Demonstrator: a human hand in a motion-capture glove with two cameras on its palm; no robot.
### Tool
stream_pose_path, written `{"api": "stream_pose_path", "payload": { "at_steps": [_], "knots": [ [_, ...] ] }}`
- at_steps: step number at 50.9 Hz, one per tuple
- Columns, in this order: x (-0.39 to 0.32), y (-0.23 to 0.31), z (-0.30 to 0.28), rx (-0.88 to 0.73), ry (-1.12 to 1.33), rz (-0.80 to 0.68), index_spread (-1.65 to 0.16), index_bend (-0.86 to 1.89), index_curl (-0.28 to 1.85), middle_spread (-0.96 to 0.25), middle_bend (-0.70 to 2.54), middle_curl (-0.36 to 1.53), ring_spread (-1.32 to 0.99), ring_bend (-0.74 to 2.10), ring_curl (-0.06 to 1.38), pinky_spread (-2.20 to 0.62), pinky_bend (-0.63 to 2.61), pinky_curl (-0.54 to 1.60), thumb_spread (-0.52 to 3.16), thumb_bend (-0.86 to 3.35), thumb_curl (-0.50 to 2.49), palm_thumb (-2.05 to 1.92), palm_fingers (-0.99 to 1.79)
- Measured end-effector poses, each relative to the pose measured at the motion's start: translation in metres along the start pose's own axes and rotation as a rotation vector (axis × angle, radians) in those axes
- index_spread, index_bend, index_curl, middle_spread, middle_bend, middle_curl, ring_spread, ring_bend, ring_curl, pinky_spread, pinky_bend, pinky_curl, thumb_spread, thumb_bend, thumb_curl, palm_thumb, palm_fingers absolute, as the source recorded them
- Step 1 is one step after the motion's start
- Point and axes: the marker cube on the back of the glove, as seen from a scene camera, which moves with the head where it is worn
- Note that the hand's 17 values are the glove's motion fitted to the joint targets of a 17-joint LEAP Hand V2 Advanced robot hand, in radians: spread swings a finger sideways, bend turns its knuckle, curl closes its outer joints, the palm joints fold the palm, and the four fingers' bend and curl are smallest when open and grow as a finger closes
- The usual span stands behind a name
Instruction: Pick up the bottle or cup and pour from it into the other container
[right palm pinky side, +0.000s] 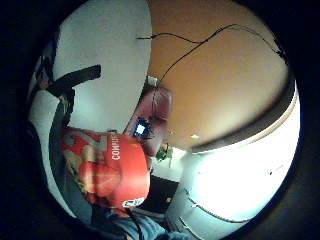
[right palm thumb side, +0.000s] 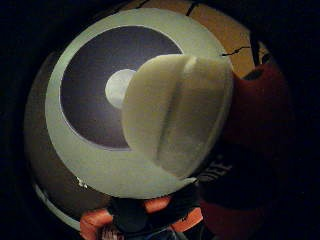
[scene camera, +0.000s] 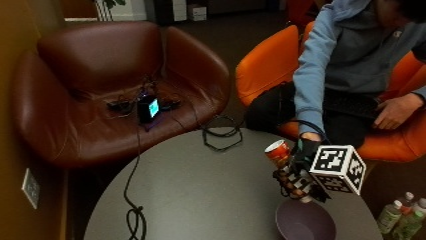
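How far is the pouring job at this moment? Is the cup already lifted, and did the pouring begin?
Done: the gloved right hand grips the red cup and has it off the round table. In hand: the cup is held just beside and above the purple bowl, whose rim fills the thumb side palm view. Left: the pour itself; no stream is visible, and I cannot tell the cup's tilt for sure.

The outside view looks steeply down from above the round bench (scene camera: 200, 190), facing the seated person across it. The thumb-side palm view looks close down into the purple bowl (right palm thumb side: 100, 90). The little-finger-side palm view faces up past the red cup (right palm pinky side: 112, 170), seen in all three.
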Motion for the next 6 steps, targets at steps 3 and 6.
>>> {"api": "stream_pose_path", "payload": {
  "at_steps": [3, 6],
  "knots": [
    [-0.0009, 0.0011, -0.0017, 0.002, -0.001, -0.003, -0.28, 0.17, 0.53, -0.14, 0.51, 0.53, -0.24, 0.55, 0.48, -0.32, 0.35, 0.41, -0.12, -0.03, 0.69, 1.08, 1.26],
    [-0.0019, 0.0024, -0.0024, 0.003, -0.003, -0.009, -0.28, 0.17, 0.53, -0.14, 0.51, 0.53, -0.24, 0.54, 0.48, -0.32, 0.35, 0.41, -0.11, -0.03, 0.69, 1.08, 1.26]
  ]
}}
